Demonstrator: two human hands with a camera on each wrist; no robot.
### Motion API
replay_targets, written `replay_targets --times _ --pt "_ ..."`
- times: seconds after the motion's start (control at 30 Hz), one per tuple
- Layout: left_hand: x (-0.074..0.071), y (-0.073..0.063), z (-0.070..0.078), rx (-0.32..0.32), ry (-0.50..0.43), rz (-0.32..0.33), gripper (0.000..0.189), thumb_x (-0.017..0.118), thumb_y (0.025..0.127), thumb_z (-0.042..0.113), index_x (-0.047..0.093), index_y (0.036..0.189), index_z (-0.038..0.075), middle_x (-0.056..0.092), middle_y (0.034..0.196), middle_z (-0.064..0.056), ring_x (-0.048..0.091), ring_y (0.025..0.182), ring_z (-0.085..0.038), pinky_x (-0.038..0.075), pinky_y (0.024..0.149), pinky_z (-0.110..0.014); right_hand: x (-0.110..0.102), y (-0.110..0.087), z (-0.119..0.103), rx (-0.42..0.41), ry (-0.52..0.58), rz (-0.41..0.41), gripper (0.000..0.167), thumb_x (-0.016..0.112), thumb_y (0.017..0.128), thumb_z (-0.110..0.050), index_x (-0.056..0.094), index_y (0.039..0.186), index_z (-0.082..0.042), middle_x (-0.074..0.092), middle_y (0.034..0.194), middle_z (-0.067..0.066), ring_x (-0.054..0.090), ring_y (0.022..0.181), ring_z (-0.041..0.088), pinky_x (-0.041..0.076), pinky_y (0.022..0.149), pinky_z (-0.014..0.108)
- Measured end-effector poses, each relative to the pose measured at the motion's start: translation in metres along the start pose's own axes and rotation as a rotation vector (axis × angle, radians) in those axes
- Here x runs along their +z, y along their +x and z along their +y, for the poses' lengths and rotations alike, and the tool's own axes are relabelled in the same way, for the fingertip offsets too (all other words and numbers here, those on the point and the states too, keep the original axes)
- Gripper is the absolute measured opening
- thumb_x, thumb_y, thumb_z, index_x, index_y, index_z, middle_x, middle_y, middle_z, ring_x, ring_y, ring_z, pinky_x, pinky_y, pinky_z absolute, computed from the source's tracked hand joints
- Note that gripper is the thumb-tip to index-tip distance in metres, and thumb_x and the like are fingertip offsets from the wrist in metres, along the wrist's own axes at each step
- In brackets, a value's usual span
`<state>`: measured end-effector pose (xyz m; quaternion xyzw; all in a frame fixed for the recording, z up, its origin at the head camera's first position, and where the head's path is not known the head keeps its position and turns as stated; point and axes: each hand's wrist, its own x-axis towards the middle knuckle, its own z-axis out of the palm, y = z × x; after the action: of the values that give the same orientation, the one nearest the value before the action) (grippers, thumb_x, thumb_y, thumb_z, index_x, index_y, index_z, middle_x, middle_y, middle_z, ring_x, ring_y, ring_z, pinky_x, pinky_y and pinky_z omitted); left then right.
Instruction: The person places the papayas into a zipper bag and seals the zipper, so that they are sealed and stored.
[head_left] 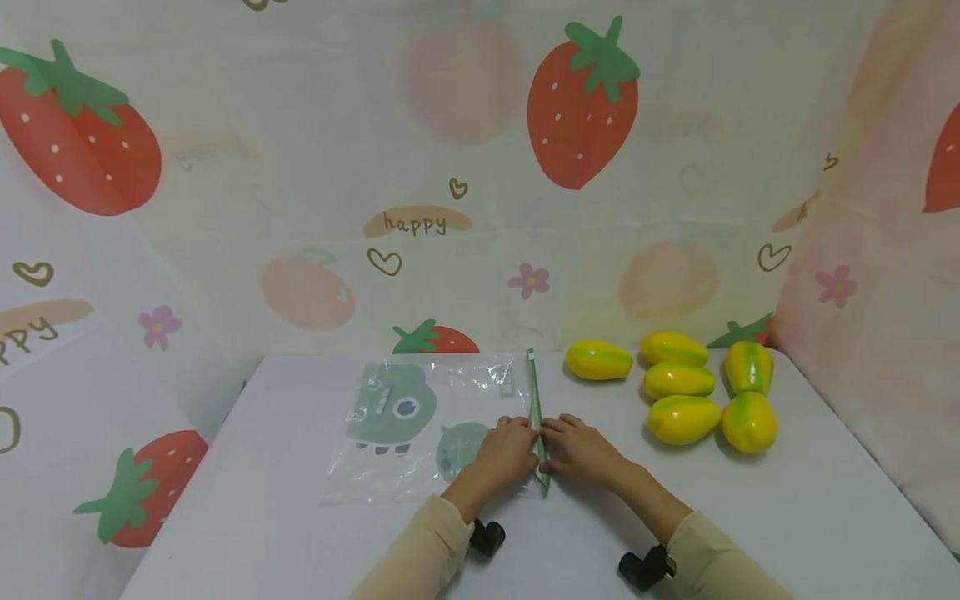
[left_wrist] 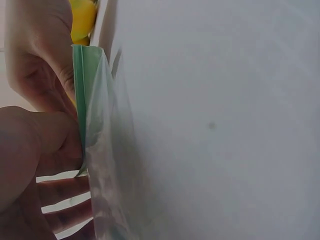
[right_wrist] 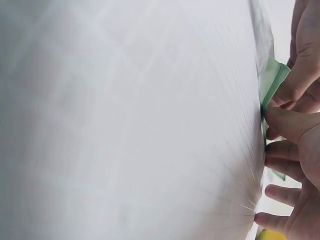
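A clear zip bag (head_left: 416, 475) with a green dinosaur print lies on the table, its green zip edge (head_left: 535, 392) on the right standing up from the tabletop. My left hand (head_left: 506, 454) pinches this edge from the bag's side, thumb near and fingers beyond. Facing it, my right hand (head_left: 588, 454) pinches the same edge from the right, close beside the left fingers. In the left wrist view, the green strip (left_wrist: 90, 70) rises between the two hands. The right wrist view shows my right thumb (right_wrist: 290, 122) against the strip, other fingers spread along it.
Several yellow-green papaya-like fruits (head_left: 682, 419) sit at the back right of the white table (head_left: 247, 467). A fruit-printed cloth (head_left: 315, 192) hangs behind and along the sides. Black wrist cameras (head_left: 643, 570) are strapped under both sleeves.
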<state>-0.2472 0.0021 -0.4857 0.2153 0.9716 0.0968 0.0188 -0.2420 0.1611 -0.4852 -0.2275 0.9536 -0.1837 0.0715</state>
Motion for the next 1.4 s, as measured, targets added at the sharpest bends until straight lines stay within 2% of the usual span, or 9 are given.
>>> replay_targets --times 0.17,0.4,0.67,0.83,1.17,1.4 --pt "-0.002 0.002 0.002 -0.021 0.024 -0.041 0.034 0.067 0.087 0.023 0.069 0.117 0.009 0.062 0.128 -0.007 0.056 0.115 -0.026 0.051 0.088 -0.039 0.000 0.000 0.000 -0.007 -0.008 0.009 0.056 0.073 0.087 -0.029 0.057 0.134 -0.003 0.052 0.143 0.015 0.042 0.135 0.043 0.038 0.104 0.063" --pt "0.000 0.006 0.001 -0.027 0.055 -0.003 0.033 0.068 0.088 0.025 0.069 0.115 0.007 0.064 0.127 -0.007 0.057 0.114 -0.026 0.052 0.088 -0.039 -0.001 0.001 0.001 -0.004 -0.008 0.010 0.056 0.073 0.086 -0.029 0.058 0.133 -0.002 0.053 0.143 0.016 0.042 0.134 0.043 0.038 0.104 0.062" --pt "0.002 0.006 0.000 -0.039 0.045 -0.027 0.035 0.068 0.088 0.025 0.068 0.118 0.007 0.062 0.130 -0.007 0.056 0.117 -0.026 0.052 0.090 -0.040 0.000 0.001 0.002 -0.004 -0.001 0.009 0.057 0.073 0.086 -0.029 0.058 0.133 -0.002 0.053 0.142 0.015 0.043 0.134 0.043 0.038 0.103 0.062" --pt "0.002 0.004 -0.001 -0.049 0.025 0.003 0.036 0.068 0.087 0.024 0.068 0.118 0.005 0.062 0.131 -0.008 0.057 0.117 -0.026 0.052 0.092 -0.038 0.001 0.001 0.001 -0.003 -0.003 0.003 0.057 0.073 0.086 -0.030 0.058 0.133 -0.001 0.053 0.143 0.015 0.044 0.134 0.042 0.039 0.104 0.061" --pt "0.004 0.003 -0.004 -0.054 -0.008 0.021 0.044 0.074 0.084 0.029 0.066 0.118 0.001 0.062 0.130 -0.011 0.058 0.118 -0.027 0.052 0.093 -0.038 0.001 0.002 0.001 -0.007 -0.011 0.006 0.056 0.073 0.086 -0.029 0.058 0.132 -0.001 0.054 0.142 0.016 0.046 0.133 0.042 0.039 0.104 0.060" --pt "0.004 -0.001 -0.009 -0.062 -0.065 0.072 0.049 0.076 0.082 0.028 0.065 0.118 -0.002 0.062 0.130 -0.012 0.057 0.121 -0.029 0.049 0.099 -0.038 0.001 0.001 0.001 -0.012 -0.036 0.005 0.057 0.073 0.086 -0.029 0.058 0.131 0.001 0.054 0.142 0.016 0.046 0.132 0.042 0.040 0.103 0.060"
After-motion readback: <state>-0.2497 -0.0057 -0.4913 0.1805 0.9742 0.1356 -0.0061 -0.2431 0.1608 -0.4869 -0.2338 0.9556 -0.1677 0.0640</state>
